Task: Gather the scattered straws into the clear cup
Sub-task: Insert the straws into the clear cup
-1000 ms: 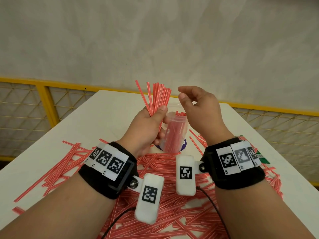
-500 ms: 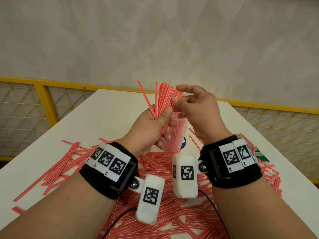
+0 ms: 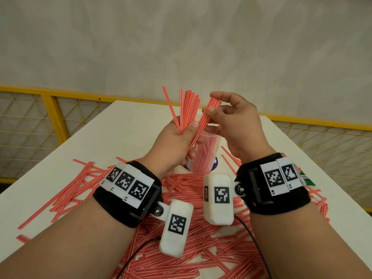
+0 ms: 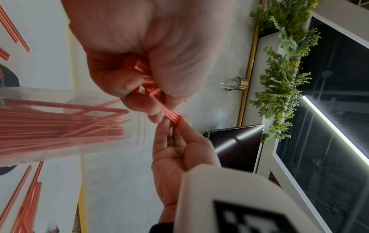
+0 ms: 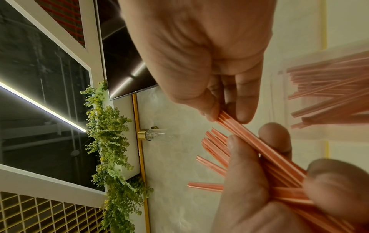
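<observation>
Since a moment ago the right hand (image 3: 237, 125) has closed in from open air and peeled a small bunch of straws (image 3: 203, 121) away from the fan in the left hand (image 3: 173, 143). From the head camera, the right thumb and fingers pinch that bunch near its top, its lower ends slanting toward the mouth of the clear cup (image 3: 203, 156), which stands just behind the left hand and already holds many straws; the left hand's fingers curl round the remaining fan (image 3: 187, 109). Loose straws (image 3: 193, 248) lie thick on the table (image 3: 124, 127) in front of the cup. The left wrist camera shows the left hand (image 4: 139, 52) clenched on straw ends, the right fingertips (image 4: 179, 126) pinching beside it. The right wrist camera shows the right hand (image 5: 209, 52) nipping the bunch (image 5: 259, 149) flat. This looks like the transfer step; next, the bunch needs freeing from the left grip, aiming into the cup and dropping.
</observation>
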A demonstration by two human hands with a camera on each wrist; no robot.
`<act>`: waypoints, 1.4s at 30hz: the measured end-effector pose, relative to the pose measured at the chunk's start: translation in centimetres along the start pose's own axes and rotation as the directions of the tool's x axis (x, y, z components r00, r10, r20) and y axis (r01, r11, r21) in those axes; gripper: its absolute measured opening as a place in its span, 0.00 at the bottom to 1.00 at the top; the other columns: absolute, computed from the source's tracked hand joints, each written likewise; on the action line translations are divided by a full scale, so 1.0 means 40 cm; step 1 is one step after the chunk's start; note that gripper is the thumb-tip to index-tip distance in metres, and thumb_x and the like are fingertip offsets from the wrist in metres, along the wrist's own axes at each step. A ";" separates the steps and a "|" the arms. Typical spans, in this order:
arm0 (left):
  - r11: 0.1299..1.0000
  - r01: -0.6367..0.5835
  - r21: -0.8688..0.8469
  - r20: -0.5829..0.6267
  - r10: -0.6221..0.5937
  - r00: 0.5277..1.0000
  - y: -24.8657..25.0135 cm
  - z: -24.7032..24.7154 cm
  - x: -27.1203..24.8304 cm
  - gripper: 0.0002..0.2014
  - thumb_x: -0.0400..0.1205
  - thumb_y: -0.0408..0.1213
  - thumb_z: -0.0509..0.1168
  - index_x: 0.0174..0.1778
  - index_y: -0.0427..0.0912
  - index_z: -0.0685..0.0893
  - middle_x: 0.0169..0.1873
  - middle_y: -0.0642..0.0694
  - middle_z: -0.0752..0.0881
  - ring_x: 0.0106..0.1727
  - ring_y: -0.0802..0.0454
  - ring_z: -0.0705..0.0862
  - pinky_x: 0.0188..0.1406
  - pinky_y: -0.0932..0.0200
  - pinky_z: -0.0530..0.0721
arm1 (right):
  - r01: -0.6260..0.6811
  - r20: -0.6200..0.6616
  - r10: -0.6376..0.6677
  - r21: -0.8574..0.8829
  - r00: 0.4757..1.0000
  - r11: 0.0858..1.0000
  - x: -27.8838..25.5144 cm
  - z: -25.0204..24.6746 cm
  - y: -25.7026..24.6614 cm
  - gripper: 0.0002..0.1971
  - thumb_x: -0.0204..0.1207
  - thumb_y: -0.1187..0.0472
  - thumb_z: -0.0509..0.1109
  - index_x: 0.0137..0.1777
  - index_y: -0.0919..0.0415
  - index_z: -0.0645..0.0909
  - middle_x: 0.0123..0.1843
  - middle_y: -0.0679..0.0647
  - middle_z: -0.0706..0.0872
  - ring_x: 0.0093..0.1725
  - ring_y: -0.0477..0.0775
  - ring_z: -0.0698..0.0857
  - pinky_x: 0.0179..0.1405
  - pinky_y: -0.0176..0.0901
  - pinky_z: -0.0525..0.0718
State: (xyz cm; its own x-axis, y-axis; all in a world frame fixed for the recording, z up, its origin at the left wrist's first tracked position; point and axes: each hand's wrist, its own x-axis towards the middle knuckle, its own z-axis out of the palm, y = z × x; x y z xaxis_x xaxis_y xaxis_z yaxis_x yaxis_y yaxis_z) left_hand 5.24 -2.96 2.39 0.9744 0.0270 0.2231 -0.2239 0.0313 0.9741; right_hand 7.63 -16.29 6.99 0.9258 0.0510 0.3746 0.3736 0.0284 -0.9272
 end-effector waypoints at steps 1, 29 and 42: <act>1.000 -0.006 0.014 0.000 0.006 1.000 -0.001 0.000 0.000 0.09 0.88 0.46 0.58 0.57 0.47 0.79 0.32 0.50 0.87 0.19 0.56 0.77 0.14 0.65 0.69 | -0.002 0.003 0.002 -0.002 1.000 1.000 -0.001 0.001 0.001 0.13 0.77 0.72 0.71 0.58 0.56 0.82 0.41 0.68 0.88 0.42 0.56 0.91 0.38 0.49 0.90; 0.980 0.025 0.198 -0.009 -0.024 1.000 -0.026 -0.014 0.018 0.15 0.85 0.55 0.60 0.57 0.48 0.78 0.31 0.53 0.77 0.22 0.61 0.72 0.24 0.60 0.69 | 0.093 -0.059 -0.170 -0.644 0.984 0.759 0.033 -0.039 0.052 0.14 0.79 0.61 0.70 0.64 0.56 0.84 0.54 0.51 0.89 0.56 0.50 0.86 0.62 0.45 0.81; 0.949 -0.066 0.308 0.089 0.040 0.995 -0.023 -0.007 0.009 0.09 0.82 0.53 0.65 0.50 0.53 0.78 0.23 0.60 0.78 0.20 0.64 0.73 0.18 0.65 0.67 | 0.105 -0.061 -0.135 -0.358 0.989 0.928 -0.008 0.009 -0.019 0.18 0.69 0.48 0.80 0.56 0.51 0.83 0.33 0.53 0.89 0.26 0.47 0.88 0.28 0.41 0.85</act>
State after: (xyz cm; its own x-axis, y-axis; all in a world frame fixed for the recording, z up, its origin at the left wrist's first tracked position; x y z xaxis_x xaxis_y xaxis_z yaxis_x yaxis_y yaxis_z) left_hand 5.81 -2.71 1.56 0.9626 -0.0606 0.2642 -0.2705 -0.2798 0.9212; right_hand 7.04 -15.97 7.57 0.8686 -0.0139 0.4953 0.4644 -0.3261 -0.8234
